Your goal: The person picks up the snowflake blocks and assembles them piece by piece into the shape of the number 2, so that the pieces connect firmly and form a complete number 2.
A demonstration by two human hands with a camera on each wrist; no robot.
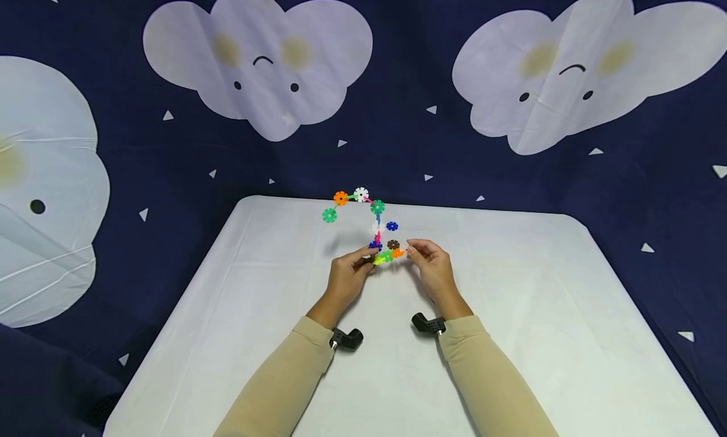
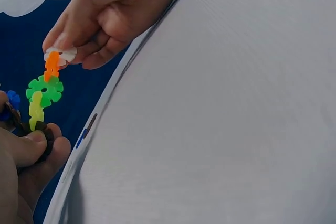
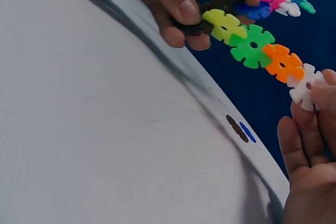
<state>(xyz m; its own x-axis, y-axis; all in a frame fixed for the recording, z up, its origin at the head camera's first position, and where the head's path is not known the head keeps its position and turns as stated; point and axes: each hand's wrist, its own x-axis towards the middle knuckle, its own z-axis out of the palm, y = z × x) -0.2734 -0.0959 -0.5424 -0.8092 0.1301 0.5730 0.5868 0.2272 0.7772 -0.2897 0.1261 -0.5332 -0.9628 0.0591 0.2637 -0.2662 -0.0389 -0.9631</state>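
A chain of interlocked plastic snowflake discs stretches between both hands above the white table. My left hand (image 1: 345, 278) pinches a dark brown snowflake disc (image 3: 194, 27) between thumb and fingers. From there run a yellow disc (image 3: 224, 26), a green disc (image 3: 244, 56) and an orange disc (image 3: 278, 70). At the end is a white snowflake disc (image 3: 300, 94), which the thumb and fingers of my right hand (image 1: 436, 274) pinch. Beyond the left hand, the chain continues through a blue disc (image 3: 254, 11) and curves away to a green end disc (image 1: 329, 216).
A loose blue disc (image 1: 392, 226) and a loose brown disc (image 1: 394, 244) lie on the white table (image 1: 511, 311), just beyond the hands. Behind the table's far edge hangs a dark blue cloth (image 1: 397, 153) with clouds and triangles.
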